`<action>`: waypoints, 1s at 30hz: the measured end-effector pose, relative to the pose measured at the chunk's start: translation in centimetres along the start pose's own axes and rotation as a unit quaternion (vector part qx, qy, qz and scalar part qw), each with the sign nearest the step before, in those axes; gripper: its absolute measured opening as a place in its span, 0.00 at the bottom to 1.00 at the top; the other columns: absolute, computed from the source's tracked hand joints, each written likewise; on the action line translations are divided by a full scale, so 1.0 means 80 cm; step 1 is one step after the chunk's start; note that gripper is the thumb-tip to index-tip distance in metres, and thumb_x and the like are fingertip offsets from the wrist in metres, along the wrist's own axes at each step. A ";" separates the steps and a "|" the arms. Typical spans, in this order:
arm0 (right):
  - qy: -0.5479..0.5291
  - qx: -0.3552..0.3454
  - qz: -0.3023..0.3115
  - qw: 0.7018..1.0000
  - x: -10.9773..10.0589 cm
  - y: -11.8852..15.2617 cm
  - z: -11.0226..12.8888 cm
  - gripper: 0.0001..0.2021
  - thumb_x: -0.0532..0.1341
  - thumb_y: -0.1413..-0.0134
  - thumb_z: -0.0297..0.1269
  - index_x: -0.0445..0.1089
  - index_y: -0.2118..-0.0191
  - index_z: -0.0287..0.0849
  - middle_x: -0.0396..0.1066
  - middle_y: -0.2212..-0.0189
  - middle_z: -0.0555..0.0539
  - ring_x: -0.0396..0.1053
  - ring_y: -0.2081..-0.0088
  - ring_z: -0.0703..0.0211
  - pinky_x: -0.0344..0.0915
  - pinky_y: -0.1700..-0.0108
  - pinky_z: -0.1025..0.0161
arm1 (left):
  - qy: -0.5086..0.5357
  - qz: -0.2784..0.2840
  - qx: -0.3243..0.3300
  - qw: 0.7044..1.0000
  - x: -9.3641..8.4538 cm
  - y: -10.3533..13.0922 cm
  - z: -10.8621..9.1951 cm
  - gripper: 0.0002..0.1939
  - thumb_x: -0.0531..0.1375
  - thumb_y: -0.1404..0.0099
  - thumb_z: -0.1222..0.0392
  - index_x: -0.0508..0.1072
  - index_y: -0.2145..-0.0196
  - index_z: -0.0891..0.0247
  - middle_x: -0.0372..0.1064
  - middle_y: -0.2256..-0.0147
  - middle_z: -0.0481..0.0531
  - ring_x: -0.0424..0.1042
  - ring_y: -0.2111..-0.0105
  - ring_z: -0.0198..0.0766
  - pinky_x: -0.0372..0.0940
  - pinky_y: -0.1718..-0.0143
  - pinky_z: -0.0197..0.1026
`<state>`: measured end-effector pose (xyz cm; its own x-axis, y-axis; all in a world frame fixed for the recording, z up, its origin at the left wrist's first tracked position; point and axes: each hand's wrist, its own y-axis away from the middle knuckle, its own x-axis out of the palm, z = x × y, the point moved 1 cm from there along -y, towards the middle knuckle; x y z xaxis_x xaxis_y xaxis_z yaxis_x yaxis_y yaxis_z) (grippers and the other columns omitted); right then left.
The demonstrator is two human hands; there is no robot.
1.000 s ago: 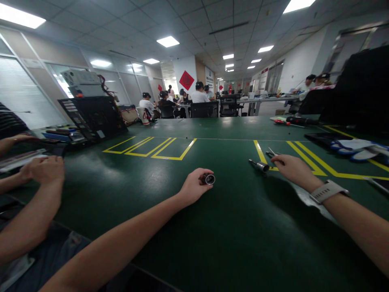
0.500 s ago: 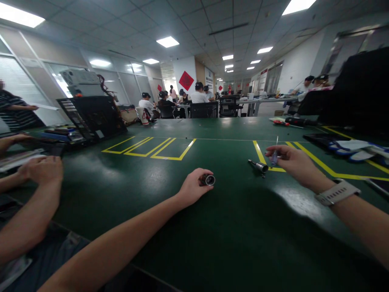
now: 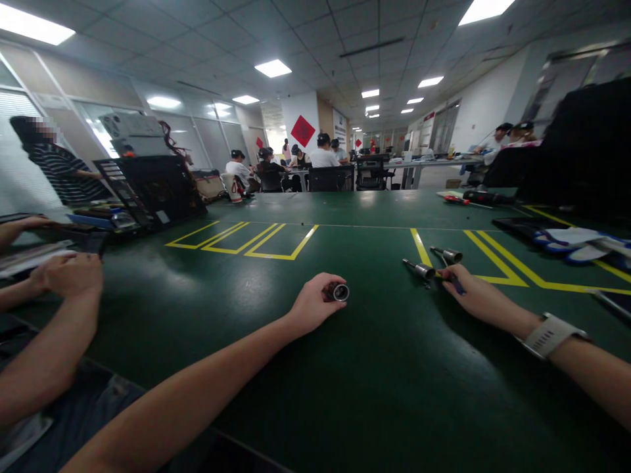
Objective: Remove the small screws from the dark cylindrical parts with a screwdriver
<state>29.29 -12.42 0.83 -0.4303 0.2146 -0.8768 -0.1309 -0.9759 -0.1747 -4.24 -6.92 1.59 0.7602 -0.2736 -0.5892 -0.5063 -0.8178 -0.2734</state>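
Note:
My left hand (image 3: 311,303) is closed round a short hollow metal cylinder (image 3: 340,292), its open round end facing me. To the right, my right hand (image 3: 469,290) pinches a small screwdriver (image 3: 458,284) with a bluish handle; its thin shaft points away, toward the far side of the table. Just left of those fingers lies a metal cup-shaped piece with a thin stem (image 3: 422,270). A second stemmed metal piece (image 3: 449,255) rests slightly behind my fingertips. Small dark bits by the nearer piece are too small to name.
The green table (image 3: 276,407) bears yellow tape outlines (image 3: 276,256). White-and-blue gloves (image 3: 582,244) lie at the right, a red-handled screwdriver (image 3: 456,200) farther back. A co-worker's hands (image 3: 73,279) and a dark equipment case (image 3: 152,190) are at the left.
My right hand has come down and slightly right, tipping the screwdriver from upright, and the farther metal piece now shows. My left hand stays put. A standing person at the left has moved right.

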 end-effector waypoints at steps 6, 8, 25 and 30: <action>-0.006 -0.021 0.017 1.000 -0.006 0.028 0.001 0.14 0.50 0.47 0.42 0.61 0.58 0.42 0.71 0.59 0.39 0.72 0.61 0.49 0.68 0.61 0.56 | -0.005 0.000 0.006 1.000 0.000 0.001 -0.003 0.20 0.64 0.48 0.64 0.69 0.56 0.63 0.68 0.57 0.54 0.70 0.59 0.41 0.68 0.61 0.41; -0.008 -0.032 0.021 0.999 -0.005 0.036 0.002 0.14 0.49 0.47 0.43 0.61 0.57 0.43 0.71 0.56 0.39 0.71 0.58 0.50 0.68 0.59 0.56 | -0.002 0.002 0.011 1.000 0.001 0.001 -0.002 0.20 0.64 0.48 0.64 0.69 0.56 0.63 0.67 0.57 0.54 0.69 0.59 0.41 0.67 0.61 0.41; 0.105 -0.059 0.004 0.993 0.002 0.016 0.007 0.12 0.49 0.45 0.37 0.64 0.60 0.40 0.72 0.63 0.36 0.71 0.63 0.45 0.65 0.63 0.53 | 0.000 0.010 0.026 1.000 0.002 0.002 0.008 0.20 0.65 0.47 0.64 0.68 0.55 0.62 0.66 0.56 0.53 0.69 0.59 0.40 0.68 0.62 0.42; 0.141 -0.066 -0.027 0.987 0.004 -0.002 0.013 0.09 0.49 0.46 0.32 0.65 0.64 0.39 0.70 0.66 0.35 0.69 0.65 0.45 0.62 0.66 0.54 | -0.006 0.009 0.025 1.000 0.001 0.002 0.005 0.20 0.65 0.48 0.65 0.69 0.56 0.62 0.67 0.57 0.53 0.69 0.60 0.39 0.68 0.63 0.40</action>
<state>28.23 -12.14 1.07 -0.1575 0.2657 -0.9511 -0.0207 -0.9638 -0.2658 -4.39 -6.88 1.19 0.7461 -0.2825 -0.6029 -0.5403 -0.7861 -0.3002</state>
